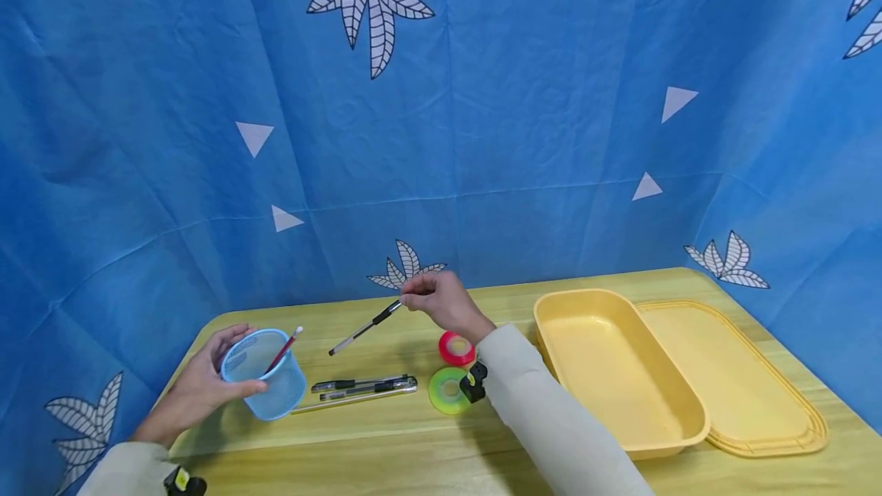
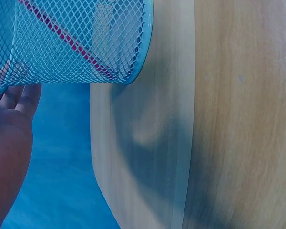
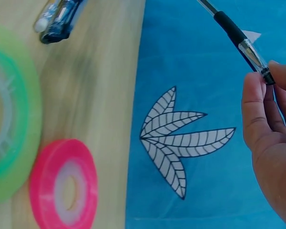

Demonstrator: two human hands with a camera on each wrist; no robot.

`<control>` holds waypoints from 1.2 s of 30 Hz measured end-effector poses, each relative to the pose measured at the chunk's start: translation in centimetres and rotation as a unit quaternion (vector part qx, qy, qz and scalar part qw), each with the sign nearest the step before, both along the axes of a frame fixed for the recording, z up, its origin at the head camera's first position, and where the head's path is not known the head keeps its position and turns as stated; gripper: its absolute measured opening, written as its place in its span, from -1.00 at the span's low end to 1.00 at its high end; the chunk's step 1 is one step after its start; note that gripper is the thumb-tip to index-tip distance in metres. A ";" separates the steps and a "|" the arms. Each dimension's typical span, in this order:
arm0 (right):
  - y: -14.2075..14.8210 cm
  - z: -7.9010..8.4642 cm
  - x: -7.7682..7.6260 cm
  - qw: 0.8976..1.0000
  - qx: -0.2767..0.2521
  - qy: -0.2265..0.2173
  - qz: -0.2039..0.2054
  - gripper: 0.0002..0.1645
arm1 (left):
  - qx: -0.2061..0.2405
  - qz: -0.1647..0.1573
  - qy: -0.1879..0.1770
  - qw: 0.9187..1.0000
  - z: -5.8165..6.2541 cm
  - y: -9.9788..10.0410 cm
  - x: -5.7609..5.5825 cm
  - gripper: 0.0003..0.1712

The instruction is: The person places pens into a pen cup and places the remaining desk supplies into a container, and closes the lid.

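Observation:
My left hand [image 1: 200, 377] grips a light blue mesh pen cup [image 1: 276, 395] at the table's left side, thumb across its front. A red pencil [image 1: 281, 350] with a white end leans inside the cup, and its shaft shows through the mesh in the left wrist view. Over the table's middle, my right hand [image 1: 444, 303] pinches a black-and-clear pen [image 1: 365, 329] by one end between thumb and fingers. The pen slants down to the left, above the table. Beneath it lie several more pens [image 1: 361, 386], right of the cup.
A red tape roll [image 1: 457, 348] and a green-yellow tape roll [image 1: 448, 391] lie near my right wrist. To the right stands a yellow bin [image 1: 620, 381], with a yellow lid [image 1: 737, 381] flat beside it. Blue cloth [image 1: 482, 136] hangs behind the table.

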State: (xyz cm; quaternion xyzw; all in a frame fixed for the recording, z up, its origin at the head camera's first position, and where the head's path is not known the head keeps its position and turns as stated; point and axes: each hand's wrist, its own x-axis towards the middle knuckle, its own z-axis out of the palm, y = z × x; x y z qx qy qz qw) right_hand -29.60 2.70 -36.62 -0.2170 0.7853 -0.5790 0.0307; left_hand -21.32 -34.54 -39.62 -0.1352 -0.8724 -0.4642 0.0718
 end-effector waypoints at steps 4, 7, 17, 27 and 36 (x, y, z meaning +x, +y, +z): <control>-0.2 0.7 0.1 1.000 -0.002 -0.002 -0.003 -0.80 | -0.010 0.000 0.000 1.000 0.0 -0.1 -0.1 0.00; -0.4 1.1 0.2 1.000 -0.005 0.000 -0.002 -0.77 | -0.021 0.003 0.002 1.000 -0.1 -0.1 -0.1 0.00; -1.2 2.9 -0.1 1.000 0.007 0.031 -0.004 -0.79 | -0.004 -0.008 -0.002 1.000 -0.1 -0.2 0.0 -0.02; -2.2 4.5 -0.1 0.999 -0.002 0.040 0.012 -0.80 | 0.000 -0.002 0.003 1.000 -0.2 -0.3 0.0 -0.01; -3.1 5.6 -0.1 0.998 0.008 0.056 0.005 -0.78 | -0.007 0.004 -0.007 1.000 -0.1 -0.3 -0.3 -0.01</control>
